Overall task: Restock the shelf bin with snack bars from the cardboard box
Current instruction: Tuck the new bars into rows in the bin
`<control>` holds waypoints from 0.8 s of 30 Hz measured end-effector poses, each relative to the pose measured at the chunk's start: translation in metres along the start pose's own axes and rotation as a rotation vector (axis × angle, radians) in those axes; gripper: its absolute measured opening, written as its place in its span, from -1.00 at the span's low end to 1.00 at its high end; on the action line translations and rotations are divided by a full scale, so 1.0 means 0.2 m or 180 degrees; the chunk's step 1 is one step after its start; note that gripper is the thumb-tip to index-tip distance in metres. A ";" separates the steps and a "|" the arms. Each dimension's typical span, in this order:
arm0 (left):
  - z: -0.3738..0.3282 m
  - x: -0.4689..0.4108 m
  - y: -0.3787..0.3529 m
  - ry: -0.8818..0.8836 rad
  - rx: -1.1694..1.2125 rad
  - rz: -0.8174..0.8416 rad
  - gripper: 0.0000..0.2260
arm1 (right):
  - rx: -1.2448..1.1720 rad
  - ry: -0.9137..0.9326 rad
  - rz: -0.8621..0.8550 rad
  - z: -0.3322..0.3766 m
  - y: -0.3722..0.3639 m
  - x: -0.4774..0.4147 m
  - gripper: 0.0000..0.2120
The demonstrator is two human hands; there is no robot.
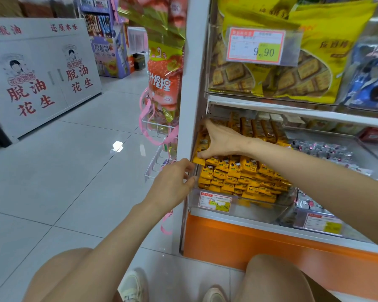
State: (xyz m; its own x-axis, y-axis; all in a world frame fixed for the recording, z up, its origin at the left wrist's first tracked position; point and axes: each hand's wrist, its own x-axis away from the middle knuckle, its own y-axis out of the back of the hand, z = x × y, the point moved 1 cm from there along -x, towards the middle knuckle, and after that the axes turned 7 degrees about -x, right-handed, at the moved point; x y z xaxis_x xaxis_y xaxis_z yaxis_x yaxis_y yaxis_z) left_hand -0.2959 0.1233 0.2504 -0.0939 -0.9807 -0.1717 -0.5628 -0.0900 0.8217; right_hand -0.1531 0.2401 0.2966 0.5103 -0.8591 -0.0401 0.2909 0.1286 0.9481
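1. The clear shelf bin (268,209) sits at the left end of the lower shelf, against the white upright (191,105), with a price label (215,201) on its front wall.
2. Yellow snack bars (238,177) fill the bin. They are stacked flat at the front edge, and another row (256,127) stands on end along the back.
3. The right hand (222,141) reaches across to the bin's left wall. Its fingers are spread over the top of a bundle of bars (202,144) and the thumb presses from below, so the bundle is clamped between them at the left wall, above the front stack.
4. The left hand (172,182) is at the bin's front left corner, just below that bundle. Its fingers (189,167) are bent toward the corner. Whether they are touching the bin or holding anything cannot be told.
5. Yellow biscuit bags (292,68) lie on the shelf above, behind a 9.90 tag (256,45).
6. The next bin to the right holds silver-wrapped sweets (323,149).
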 end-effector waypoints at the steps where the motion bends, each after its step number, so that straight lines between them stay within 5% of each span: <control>1: 0.00 0.00 0.00 -0.0025 0.0023 -0.0020 -0.76 | -0.0175 -0.0016 -0.0121 -0.01 0.00 0.00 -0.15; 7: -0.03 -0.01 -0.04 -0.0275 0.0205 -0.0086 -0.78 | -0.1420 -0.0130 -0.0562 -0.12 0.10 0.11 -0.35; 18: -0.10 -0.08 -0.18 -0.0383 0.0033 0.0065 -0.48 | -0.0422 -0.0174 0.0276 -0.33 0.19 0.24 -0.44; 24: -0.09 -0.11 -0.20 -0.0164 0.0372 0.0189 -0.40 | 0.0114 -0.0182 0.0830 -0.25 0.20 0.16 -0.25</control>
State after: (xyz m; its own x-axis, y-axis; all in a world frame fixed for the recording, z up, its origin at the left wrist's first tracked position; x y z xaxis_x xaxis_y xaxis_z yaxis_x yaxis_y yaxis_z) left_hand -0.2563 0.1458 0.2317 -0.1704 -0.9731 -0.1548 -0.6465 -0.0082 0.7629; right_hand -0.0838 0.2427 0.3179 0.5174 -0.8259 0.2239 0.1264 0.3325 0.9346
